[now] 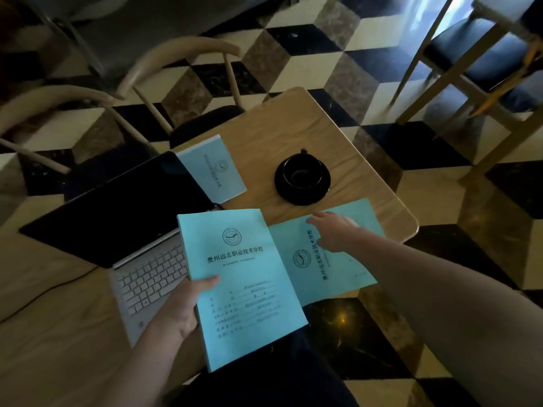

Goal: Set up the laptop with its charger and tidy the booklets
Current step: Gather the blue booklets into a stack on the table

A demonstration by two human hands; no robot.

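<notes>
My left hand [183, 306] grips a light blue booklet [244, 289] by its left edge and holds it over the table's front edge. My right hand [332, 230] lies with spread fingers on a second blue booklet [326, 268] that rests on the table, turned sideways. A third, smaller-looking blue booklet [213, 168] lies farther back beside the laptop's screen. The open silver laptop [132, 239] sits at the left with a dark screen. A thin black cable [50, 286] runs from under it across the table to the left.
A black cup on a black saucer [302, 179] stands behind the second booklet. The wooden table [282, 127] has rounded corners. Two curved-back chairs [164, 71] are at the far side, another chair [482, 60] at the right, over a checkered floor.
</notes>
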